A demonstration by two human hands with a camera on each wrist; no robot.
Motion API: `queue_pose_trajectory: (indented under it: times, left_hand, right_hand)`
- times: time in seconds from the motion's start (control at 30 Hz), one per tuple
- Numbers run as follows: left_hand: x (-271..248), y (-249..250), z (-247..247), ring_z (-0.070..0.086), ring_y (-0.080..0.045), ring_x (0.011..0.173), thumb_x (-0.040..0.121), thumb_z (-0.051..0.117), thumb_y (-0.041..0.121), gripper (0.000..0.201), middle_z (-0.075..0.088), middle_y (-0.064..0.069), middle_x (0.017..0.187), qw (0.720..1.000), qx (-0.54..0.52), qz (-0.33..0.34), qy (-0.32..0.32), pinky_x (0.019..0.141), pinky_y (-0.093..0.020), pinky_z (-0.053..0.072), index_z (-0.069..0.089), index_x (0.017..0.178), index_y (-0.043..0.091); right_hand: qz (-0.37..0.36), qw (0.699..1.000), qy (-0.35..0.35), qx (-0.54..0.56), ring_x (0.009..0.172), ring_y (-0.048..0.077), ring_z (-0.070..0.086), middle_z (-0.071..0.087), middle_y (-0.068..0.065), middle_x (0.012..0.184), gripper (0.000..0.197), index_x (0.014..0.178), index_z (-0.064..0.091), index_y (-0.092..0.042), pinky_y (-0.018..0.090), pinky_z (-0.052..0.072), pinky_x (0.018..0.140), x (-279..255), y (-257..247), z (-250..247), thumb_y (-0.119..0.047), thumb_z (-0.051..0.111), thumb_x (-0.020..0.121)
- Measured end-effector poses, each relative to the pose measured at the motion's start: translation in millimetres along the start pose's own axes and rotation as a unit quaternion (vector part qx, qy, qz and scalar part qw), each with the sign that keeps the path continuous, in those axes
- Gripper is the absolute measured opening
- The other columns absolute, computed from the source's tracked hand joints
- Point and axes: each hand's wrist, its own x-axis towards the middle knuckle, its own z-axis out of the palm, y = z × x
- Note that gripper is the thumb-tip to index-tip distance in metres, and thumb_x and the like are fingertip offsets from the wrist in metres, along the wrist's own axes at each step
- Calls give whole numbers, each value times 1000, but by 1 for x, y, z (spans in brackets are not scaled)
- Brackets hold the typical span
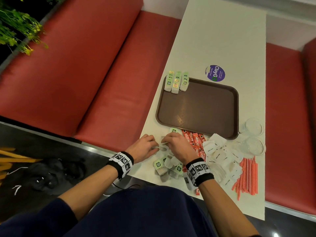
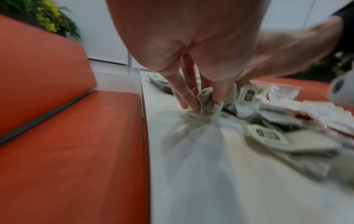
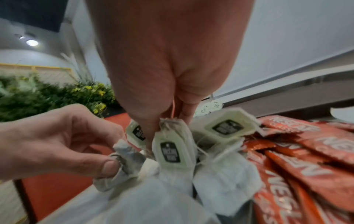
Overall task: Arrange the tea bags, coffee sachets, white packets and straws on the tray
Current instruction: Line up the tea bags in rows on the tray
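tea bags (image 1: 166,165) lie heaped at the table's (image 1: 222,40) near edge, three rows on the tray's (image 1: 200,108) far-left corner. left hand (image 1: 143,147) pinches one bag against the tabletop; right hand (image 1: 177,145), fingers pointing down, pinches a tagged tea bag (image 3: 172,150).

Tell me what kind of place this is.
Probably a café or fast-food dining booth: red padded bench seats flank a narrow white table, which holds a brown serving tray and a round tray-return sticker.
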Motion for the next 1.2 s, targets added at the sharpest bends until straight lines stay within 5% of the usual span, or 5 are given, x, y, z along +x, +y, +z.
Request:
queue_pose_trajectory:
  times: [0.37,0.67,0.8,1.03,1.2]
  left_hand:
    - [30,23,-24,49,-11,83,113,53,32,19,51,5,102,990,-124,-55,22,80,-25,37,61,110,16]
    - [54,40,-48,82,-19,82,115,50,25,21,71,-15,109,928,-349,-131,-6,64,-35,58,52,108,5]
    - [66,53,-68,82,-22,91,114,51,18,20,72,-14,110,904,-419,-84,14,81,-46,67,62,126,7]
    - [81,85,-77,68,-36,113,111,35,4,40,67,-32,130,743,-651,-152,-21,101,-64,58,68,133,-1]
    - [82,91,-77,71,-30,102,113,37,46,60,68,-20,120,660,-729,-182,-30,84,-52,62,56,139,-4]
  right_hand:
    - [96,972,177,124,68,-7,58,72,-21,85,11,109,80,-28,21,43,68,-15,14,-13,-30,80,98]
    - [172,914,253,265,92,-6,73,78,-23,96,16,110,76,-29,26,63,83,-30,10,-54,-27,84,96]
    - [156,876,282,359,92,2,78,82,-13,97,17,109,78,-23,26,64,83,-32,-3,-94,-26,86,94]
    - [174,854,280,404,97,13,79,82,-7,103,15,110,79,-27,49,65,91,-19,-7,-83,-31,84,96]
    - [191,873,298,335,91,10,74,70,-10,104,19,108,76,-41,41,63,86,-15,-7,-63,-55,78,94]
